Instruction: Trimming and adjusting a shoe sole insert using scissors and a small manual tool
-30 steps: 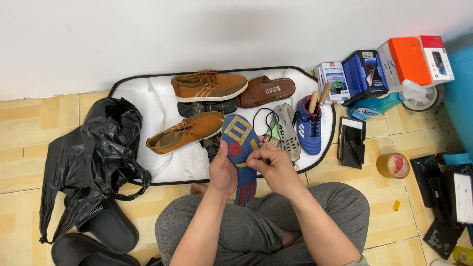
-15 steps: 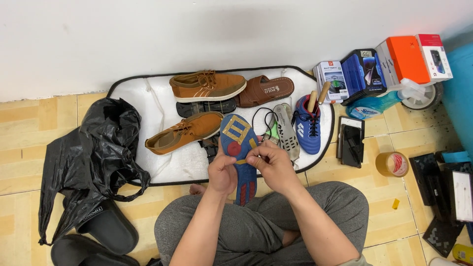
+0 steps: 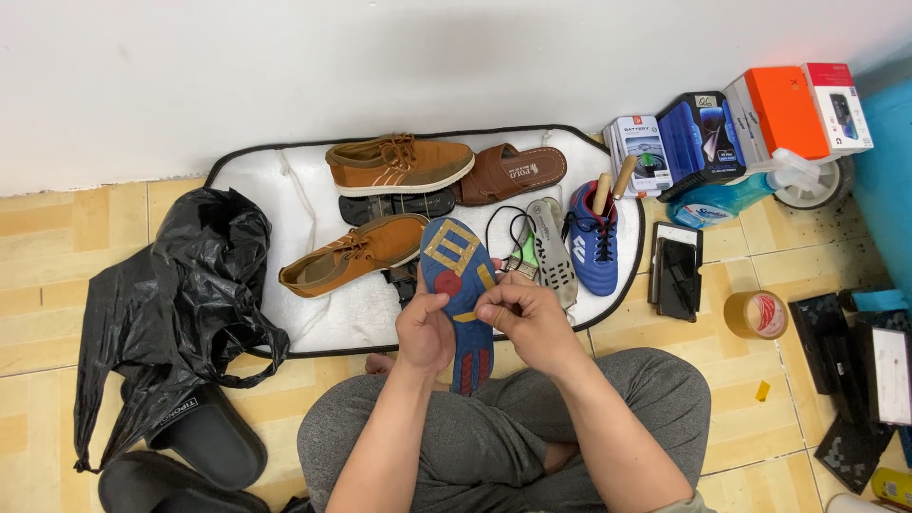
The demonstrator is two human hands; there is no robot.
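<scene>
White wall (image 3: 285, 66), tan tiled floor (image 3: 57, 247), even indoor light

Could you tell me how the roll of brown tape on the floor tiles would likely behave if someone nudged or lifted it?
The roll of brown tape lies flat on its side on the floor tiles, so a nudge would probably slide it, not roll it. Tipped onto its edge, its round shape would likely let it roll off. It looks compact and rigid, so it should lift easily without flexing.
</scene>
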